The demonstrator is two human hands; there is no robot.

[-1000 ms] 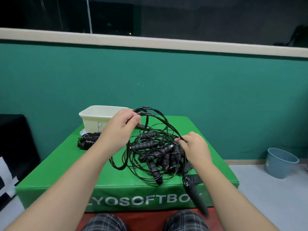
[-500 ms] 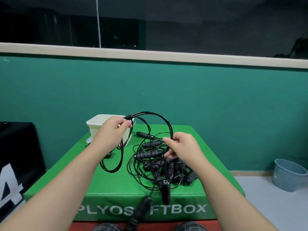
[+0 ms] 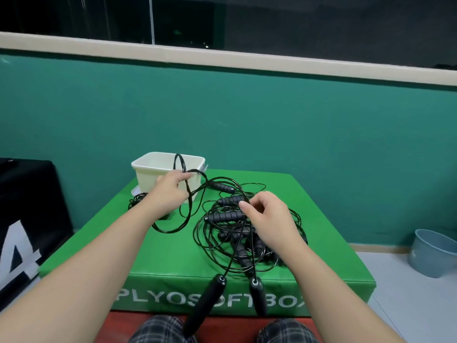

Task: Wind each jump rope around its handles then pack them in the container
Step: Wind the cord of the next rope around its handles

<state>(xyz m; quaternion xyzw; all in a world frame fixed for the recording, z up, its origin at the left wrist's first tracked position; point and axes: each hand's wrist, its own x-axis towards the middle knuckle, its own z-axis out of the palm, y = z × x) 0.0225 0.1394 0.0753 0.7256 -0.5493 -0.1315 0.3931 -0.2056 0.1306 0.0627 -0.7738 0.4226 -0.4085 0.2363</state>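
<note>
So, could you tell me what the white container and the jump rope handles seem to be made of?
The white container looks like matte moulded plastic: thin smooth walls, rolled rim. The jump rope handles look like black foam or soft rubber, dull and ribbed into segments; the two dangling handles look smoother, possibly hard plastic.

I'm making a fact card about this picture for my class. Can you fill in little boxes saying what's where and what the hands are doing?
Place: green soft box by a teal wall
Left hand: pinches a loop of black rope lifted in front of the white container
Right hand: pinches thin rope above the tangled pile of jump ropes
Hanging: two black handles dangle over the box's front edge
Container: nothing visible inside from here
Floor: grey bucket, right
</note>
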